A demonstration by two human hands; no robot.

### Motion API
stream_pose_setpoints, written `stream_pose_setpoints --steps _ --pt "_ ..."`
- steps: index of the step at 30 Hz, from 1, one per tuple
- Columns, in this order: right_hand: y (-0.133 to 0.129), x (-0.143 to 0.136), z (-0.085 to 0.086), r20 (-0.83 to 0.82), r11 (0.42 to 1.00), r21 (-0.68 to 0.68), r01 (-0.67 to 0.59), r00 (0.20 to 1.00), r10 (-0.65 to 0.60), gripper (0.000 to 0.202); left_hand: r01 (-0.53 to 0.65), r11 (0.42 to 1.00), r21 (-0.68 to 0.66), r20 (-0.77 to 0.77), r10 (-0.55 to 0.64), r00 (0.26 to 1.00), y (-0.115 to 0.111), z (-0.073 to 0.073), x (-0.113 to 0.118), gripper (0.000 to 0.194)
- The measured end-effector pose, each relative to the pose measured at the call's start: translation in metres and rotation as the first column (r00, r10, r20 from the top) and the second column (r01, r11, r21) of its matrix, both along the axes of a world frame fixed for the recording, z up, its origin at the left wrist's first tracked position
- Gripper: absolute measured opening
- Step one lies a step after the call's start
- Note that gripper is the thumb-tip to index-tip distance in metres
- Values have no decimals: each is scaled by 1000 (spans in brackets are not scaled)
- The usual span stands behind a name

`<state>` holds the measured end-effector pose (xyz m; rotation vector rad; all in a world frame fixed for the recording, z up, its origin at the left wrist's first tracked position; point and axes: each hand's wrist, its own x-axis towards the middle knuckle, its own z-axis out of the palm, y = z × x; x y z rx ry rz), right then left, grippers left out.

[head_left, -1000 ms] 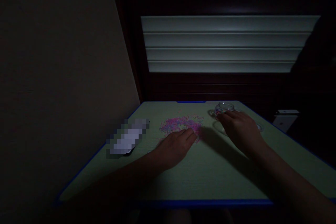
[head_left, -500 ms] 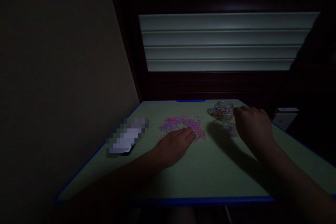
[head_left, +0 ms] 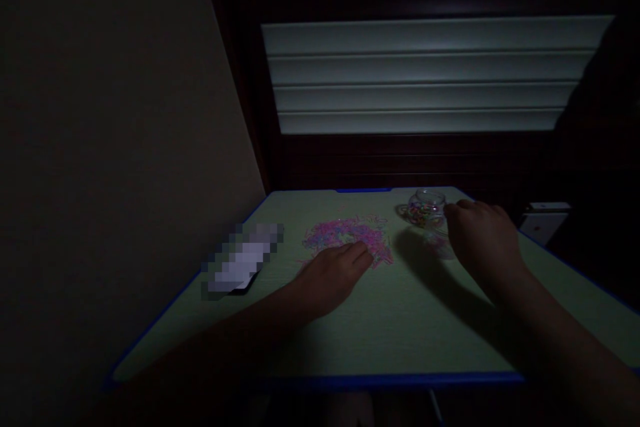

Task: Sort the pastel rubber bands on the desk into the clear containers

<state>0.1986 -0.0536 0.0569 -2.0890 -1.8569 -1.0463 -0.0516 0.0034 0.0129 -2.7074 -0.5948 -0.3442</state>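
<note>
- Since a second ago, the right hand [head_left: 483,230] has shifted rightward from in front of the squat, round, clear glass jar with multicoloured bits inside [head_left: 425,215]; the left hand [head_left: 335,275] has barely stirred.
- The loose heap of thin pink, violet and bluish strands [head_left: 367,232] lies on the pale green, blue-edged bench [head_left: 380,333], just beyond the left hand; it should be feather-light, soft and prone to tangle, best pinched in small tufts at its edge.
- The left grip is curled at the heap's near side (whether it pinches any strands, I cannot tell).
- The clear see-through container with pinkish contents [head_left: 437,245] stands just beside the right hand; it looks smooth and perhaps breakable, so its rim or upper wall seems the place to hold.
- The right grip is bent inward there; I cannot tell whether it has hold of that container.
- The glass jar, probably stiff, slippery and heavier, suits a grasp around its belly.
</note>
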Motion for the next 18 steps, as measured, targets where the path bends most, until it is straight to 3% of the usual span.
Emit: stream_pose_setpoints --steps 6,10,14,18 --pt "0 0 2 -2 1000 -16 -19 1000 18 19 -5 1000 10 -3 5 1000 0 -1 1 18" --pt "4 -5 2 -59 977 -44 -210 976 208 20 -26 1000 10 0 26 1000 1 -1 0 19" --pt "8 -18 -4 -187 845 -132 -518 850 492 22 -31 999 5 5 31 999 3 0 -1 18" --pt "10 -28 -14 -318 722 -274 -635 768 555 19 -49 999 -11 27 49 998 4 1 -2 16"
